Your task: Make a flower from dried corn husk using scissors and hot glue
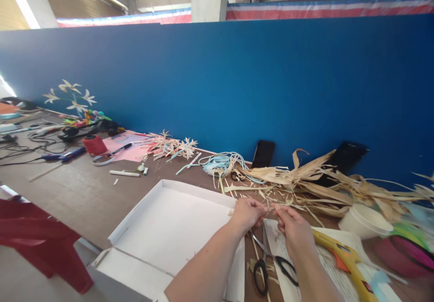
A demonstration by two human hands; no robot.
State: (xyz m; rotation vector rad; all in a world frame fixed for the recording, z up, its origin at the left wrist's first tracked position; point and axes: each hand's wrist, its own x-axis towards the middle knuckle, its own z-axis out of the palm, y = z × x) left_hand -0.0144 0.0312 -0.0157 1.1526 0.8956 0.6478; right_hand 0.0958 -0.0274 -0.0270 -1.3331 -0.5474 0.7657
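My left hand (248,213) is closed in a pinch above the right edge of an open white cardboard box (190,216). My right hand (293,227) pinches too, its fingertips almost meeting the left ones. Whatever lies between the fingertips is too small to make out. Just below the hands, black-handled scissors (261,266) lie partly opened on the table. Beyond the fingers spread dry corn husks (325,175) and thin husk scraps (267,195). A yellow glue gun (346,257) rests on printed paper to the right of my right hand.
A white cup (365,223) and a pink round container (402,254) stand at right. Against the blue partition (210,85) leans a dark phone (263,153). Husk flowers (186,148), red thread (94,145) and a blue glue gun (64,156) lie left. A red stool (44,243) stands lower left.
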